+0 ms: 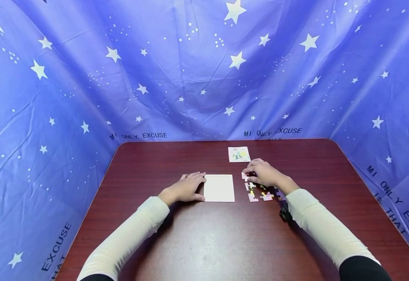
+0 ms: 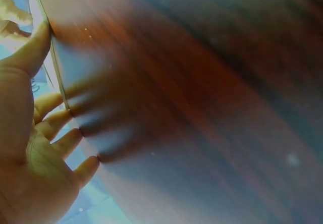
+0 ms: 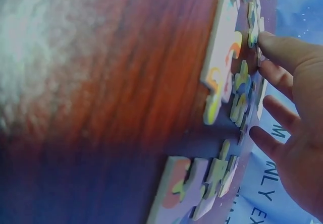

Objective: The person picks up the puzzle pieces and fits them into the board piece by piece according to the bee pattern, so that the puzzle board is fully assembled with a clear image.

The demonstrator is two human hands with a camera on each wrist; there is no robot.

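Observation:
A white square puzzle board (image 1: pixel 219 188) lies flat near the table's middle. My left hand (image 1: pixel 187 188) rests at its left edge, thumb near the lower corner and fingers near the upper one. The left wrist view shows that hand (image 2: pixel 43 148) with fingers extended and fingertips down at the tabletop. To the right of the board, my right hand (image 1: pixel 265 173) pinches a light puzzle piece (image 1: pixel 244 176) between thumb and forefinger. In the right wrist view its fingertips (image 3: pixel 267 42) meet among the pieces, the other fingers loosely bent.
Several loose jigsaw pieces (image 1: pixel 253 196) lie under and around the right hand, some hidden by it. A small picture card (image 1: pixel 239 154) lies farther back on the dark red wooden table (image 1: pixel 204 238). Blue star-printed cloth (image 1: pixel 190 78) hangs along the back and sides.

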